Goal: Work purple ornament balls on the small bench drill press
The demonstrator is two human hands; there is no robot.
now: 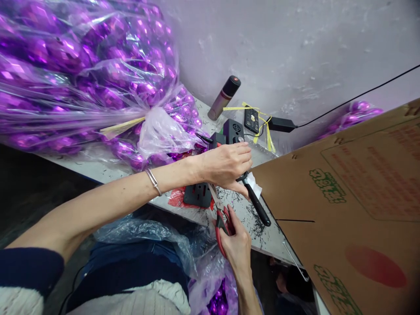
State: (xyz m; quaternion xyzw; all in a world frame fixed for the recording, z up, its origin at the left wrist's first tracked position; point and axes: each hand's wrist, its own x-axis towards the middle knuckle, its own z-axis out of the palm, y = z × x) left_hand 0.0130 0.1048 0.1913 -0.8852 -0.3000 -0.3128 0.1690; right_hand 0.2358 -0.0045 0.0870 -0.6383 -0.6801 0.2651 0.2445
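Observation:
My right hand (238, 247) is closed round the red-handled scissors (218, 238), whose blades point up and away beneath my left hand. My left hand (226, 164) reaches across a small black bench machine (198, 195), its fingers bent down beside the machine's upper part. Its thumb lies close to a black lever handle (257, 205) that slopes toward the front edge. Whatever sits under the left palm is hidden. Below my hands, a clear plastic bag (210, 271) in my lap holds shiny purple faceted baubles (218, 299).
A large tied bag of purple baubles (82, 78) fills the left. Behind the machine stand a dark flask (225, 97), a phone-like black object (251, 119), yellow ties (269, 141) and a power adapter (281, 124). A cardboard box (354, 188) bounds the right; dark clippings litter the table (278, 243).

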